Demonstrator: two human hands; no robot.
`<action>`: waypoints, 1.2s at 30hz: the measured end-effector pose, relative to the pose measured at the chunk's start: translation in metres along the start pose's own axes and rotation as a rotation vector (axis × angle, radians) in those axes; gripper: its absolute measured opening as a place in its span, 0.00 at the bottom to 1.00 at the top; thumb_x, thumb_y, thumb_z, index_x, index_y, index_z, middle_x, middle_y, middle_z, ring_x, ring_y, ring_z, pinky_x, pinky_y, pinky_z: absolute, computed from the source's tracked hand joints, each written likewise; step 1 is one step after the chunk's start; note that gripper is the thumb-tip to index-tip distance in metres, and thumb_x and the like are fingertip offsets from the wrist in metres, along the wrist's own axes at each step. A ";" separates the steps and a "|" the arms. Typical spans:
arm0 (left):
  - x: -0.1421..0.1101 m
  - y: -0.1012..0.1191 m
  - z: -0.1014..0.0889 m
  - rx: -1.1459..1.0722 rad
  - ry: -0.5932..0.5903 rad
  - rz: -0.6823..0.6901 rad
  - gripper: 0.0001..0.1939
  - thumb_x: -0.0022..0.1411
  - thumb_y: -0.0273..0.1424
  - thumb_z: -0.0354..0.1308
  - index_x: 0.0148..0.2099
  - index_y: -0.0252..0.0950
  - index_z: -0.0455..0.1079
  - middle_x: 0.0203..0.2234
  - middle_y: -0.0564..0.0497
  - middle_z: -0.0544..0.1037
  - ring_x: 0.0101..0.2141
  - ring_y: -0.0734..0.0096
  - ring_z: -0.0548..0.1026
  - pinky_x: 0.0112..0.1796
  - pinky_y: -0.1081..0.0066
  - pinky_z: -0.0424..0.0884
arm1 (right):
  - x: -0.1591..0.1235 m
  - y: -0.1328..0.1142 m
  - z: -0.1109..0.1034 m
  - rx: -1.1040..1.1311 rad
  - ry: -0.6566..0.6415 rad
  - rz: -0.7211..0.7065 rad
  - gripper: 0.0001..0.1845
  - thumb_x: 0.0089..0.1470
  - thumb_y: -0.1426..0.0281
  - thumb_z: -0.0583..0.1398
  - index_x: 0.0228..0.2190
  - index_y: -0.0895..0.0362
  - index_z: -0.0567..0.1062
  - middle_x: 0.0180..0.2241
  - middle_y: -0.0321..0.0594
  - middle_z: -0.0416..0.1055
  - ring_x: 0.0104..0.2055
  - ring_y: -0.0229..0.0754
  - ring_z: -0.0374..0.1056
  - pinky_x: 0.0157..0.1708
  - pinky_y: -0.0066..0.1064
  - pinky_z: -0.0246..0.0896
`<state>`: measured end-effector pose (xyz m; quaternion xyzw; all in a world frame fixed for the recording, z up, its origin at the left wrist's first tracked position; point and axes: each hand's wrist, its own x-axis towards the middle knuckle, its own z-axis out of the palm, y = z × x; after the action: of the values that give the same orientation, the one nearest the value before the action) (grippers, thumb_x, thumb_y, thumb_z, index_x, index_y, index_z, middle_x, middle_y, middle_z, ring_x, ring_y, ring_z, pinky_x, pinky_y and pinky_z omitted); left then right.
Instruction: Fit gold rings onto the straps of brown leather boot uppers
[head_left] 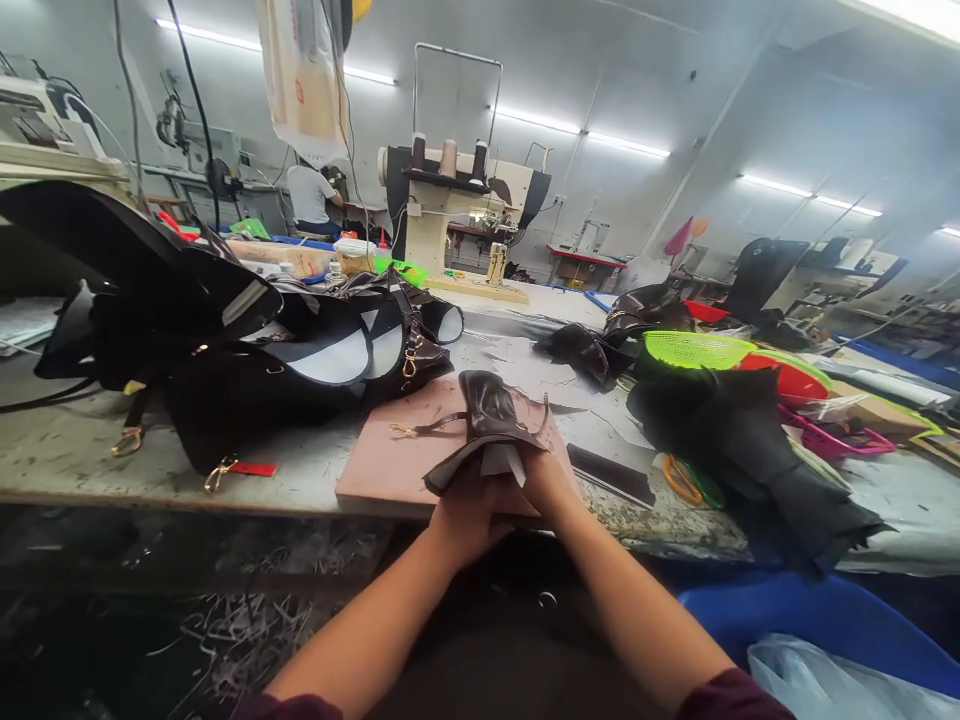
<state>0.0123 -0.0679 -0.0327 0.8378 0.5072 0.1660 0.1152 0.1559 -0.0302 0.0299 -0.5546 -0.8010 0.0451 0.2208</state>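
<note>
A dark brown leather bag piece lies on a pinkish board at the table's front edge. Its open end faces me, and a pale lining or paper shows there. A thin strap with a gold clasp sticks out to its left. My left hand is at the near open end, its fingers mostly hidden under or inside the leather. Around the right side of that opening, my right hand is closed on the edge, fingertips out of sight.
Black leather bag parts with gold clasps are heaped on the left. Dark leather scraps, orange-handled scissors and a green basket lie on the right. A sewing machine stands behind; a blue bin is below right.
</note>
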 end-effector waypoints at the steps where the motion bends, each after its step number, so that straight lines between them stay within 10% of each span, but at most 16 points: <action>1: 0.000 -0.001 0.000 0.002 0.007 0.005 0.32 0.51 0.36 0.61 0.56 0.32 0.59 0.56 0.37 0.63 0.58 0.48 0.56 0.55 0.54 0.57 | -0.001 0.001 0.003 -0.010 -0.011 0.001 0.30 0.49 0.71 0.55 0.55 0.57 0.60 0.52 0.47 0.65 0.57 0.54 0.55 0.57 0.44 0.46; 11: -0.006 -0.006 0.001 0.075 0.053 0.040 0.25 0.52 0.32 0.60 0.53 0.33 0.64 0.55 0.35 0.64 0.57 0.47 0.58 0.54 0.53 0.60 | -0.006 0.011 0.013 0.026 0.043 -0.075 0.31 0.45 0.74 0.55 0.54 0.57 0.61 0.47 0.48 0.70 0.52 0.54 0.63 0.55 0.44 0.50; 36: -0.008 -0.010 0.008 0.152 0.048 0.102 0.18 0.53 0.27 0.58 0.48 0.33 0.66 0.50 0.33 0.66 0.54 0.44 0.61 0.47 0.51 0.66 | -0.008 0.015 0.050 0.263 0.190 0.339 0.23 0.46 0.77 0.51 0.46 0.61 0.71 0.43 0.51 0.73 0.48 0.52 0.66 0.45 0.38 0.62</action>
<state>0.0041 -0.0705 -0.0454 0.8647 0.4776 0.1527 0.0303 0.1510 -0.0227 -0.0220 -0.6494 -0.6591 0.1332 0.3551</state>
